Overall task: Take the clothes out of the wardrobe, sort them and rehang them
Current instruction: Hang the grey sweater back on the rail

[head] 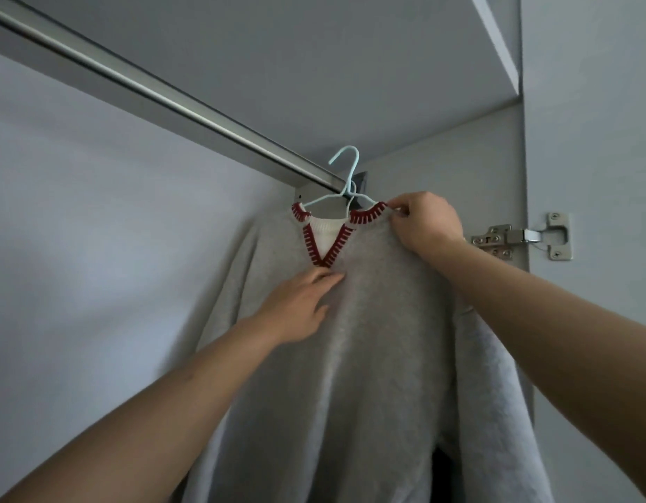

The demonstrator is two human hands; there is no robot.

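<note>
A light grey sweater (368, 339) with a red-and-white stitched V-neck hangs on a pale blue hanger (345, 176) inside the wardrobe. The hanger's hook stands just off the right end of the metal rail (162, 92); whether it rests on the rail I cannot tell. My right hand (425, 221) pinches the collar and shoulder at the sweater's right side. My left hand (301, 304) lies flat with fingers apart on the chest, just under the point of the V-neck.
The wardrobe's grey back wall (96, 230) fills the left. The right side panel carries a metal door hinge (524, 235). A shelf or top board (350, 67) sits close above the rail. A dark gap shows below the sweater (443, 473).
</note>
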